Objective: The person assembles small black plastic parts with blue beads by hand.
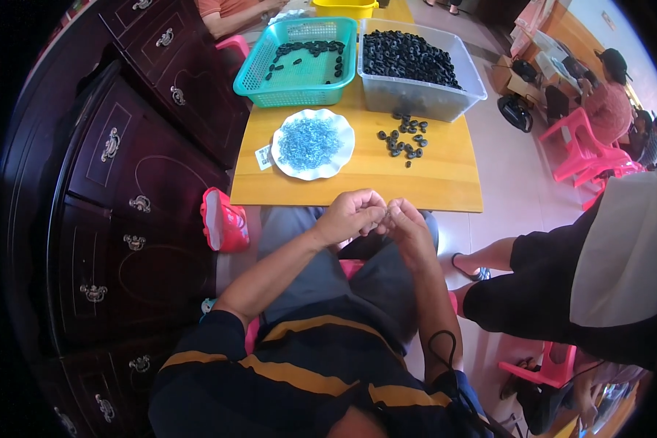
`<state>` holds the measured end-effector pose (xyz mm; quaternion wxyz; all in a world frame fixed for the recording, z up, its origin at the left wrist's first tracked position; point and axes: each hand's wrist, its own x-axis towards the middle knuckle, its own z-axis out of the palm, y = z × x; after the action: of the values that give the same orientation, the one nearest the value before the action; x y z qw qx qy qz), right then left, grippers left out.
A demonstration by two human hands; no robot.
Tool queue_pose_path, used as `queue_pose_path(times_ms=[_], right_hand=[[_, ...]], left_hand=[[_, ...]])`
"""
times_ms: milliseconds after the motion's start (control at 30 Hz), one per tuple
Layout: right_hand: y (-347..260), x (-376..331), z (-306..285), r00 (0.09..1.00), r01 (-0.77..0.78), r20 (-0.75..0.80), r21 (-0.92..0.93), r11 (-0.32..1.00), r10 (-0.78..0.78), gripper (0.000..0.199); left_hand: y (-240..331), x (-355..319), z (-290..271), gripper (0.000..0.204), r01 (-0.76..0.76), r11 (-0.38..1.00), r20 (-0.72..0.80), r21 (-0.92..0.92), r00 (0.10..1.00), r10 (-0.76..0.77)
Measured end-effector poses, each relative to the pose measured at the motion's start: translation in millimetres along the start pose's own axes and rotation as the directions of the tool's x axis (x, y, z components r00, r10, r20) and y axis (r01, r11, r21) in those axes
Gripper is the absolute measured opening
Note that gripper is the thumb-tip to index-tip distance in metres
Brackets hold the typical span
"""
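Note:
My left hand (pixel 355 217) and my right hand (pixel 407 228) meet over my lap, just off the table's front edge. The fingertips of both are pinched together around something too small to make out. Beyond them on the table, a white scalloped plate (pixel 320 174) holds a heap of small clear-blue pieces. Several small black ring-like parts (pixel 405 137) lie loose to the right of the plate. Behind these stand a teal plastic basket (pixel 292 97) with some black parts in it and a clear plastic bin (pixel 416 100) heaped with more of them.
A small printed card (pixel 263 158) lies beside the plate. Dark wooden cabinets (pixel 153 182) line my left, with a red bag (pixel 226 220) near the table's corner. A person in black shorts (pixel 540 270) stands close on my right. Pink chairs (pixel 580 146) and seated people are farther right.

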<state>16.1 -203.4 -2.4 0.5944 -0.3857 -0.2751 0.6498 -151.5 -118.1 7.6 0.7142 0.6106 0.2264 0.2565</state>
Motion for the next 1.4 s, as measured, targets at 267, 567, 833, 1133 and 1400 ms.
queue_pose_path(times_ms=[267, 567, 833, 1133, 1400], right_hand=[[10.2, 3.4, -1.1, 0.996, 0.084, -0.015, -0.03, 0.996, -0.085, 0.012], [8.8, 2.9, 3.8, 0.988, 0.154, -0.006, -0.071, 0.986, -0.155, 0.015], [6.5, 3.1, 4.2, 0.987, 0.138, -0.08, 0.003, 0.99, -0.137, 0.015], [5.3, 3.4, 4.1, 0.991, 0.09, -0.109, 0.078, 0.993, -0.081, 0.013], [6.7, 4.1, 3.3, 0.99, 0.098, -0.107, 0.064, 0.993, -0.091, 0.014]], left_hand=[[-0.6, 0.2, 5.5, 0.017, 0.071, 0.993, -0.039, -0.095, 0.996, -0.075], [-9.6, 2.0, 13.6, 0.03, -0.021, 0.993, -0.076, -0.119, 0.997, 0.012], [-1.8, 6.8, 8.5, 0.015, -0.284, 0.897, -0.097, 0.339, 0.938, 0.334], [7.2, 7.3, 7.8, 0.013, -0.052, 0.999, -0.083, 0.014, 0.995, 0.053], [20.4, 4.9, 12.0, 0.011, -0.063, 0.941, -0.096, 0.333, 0.99, 0.1]])
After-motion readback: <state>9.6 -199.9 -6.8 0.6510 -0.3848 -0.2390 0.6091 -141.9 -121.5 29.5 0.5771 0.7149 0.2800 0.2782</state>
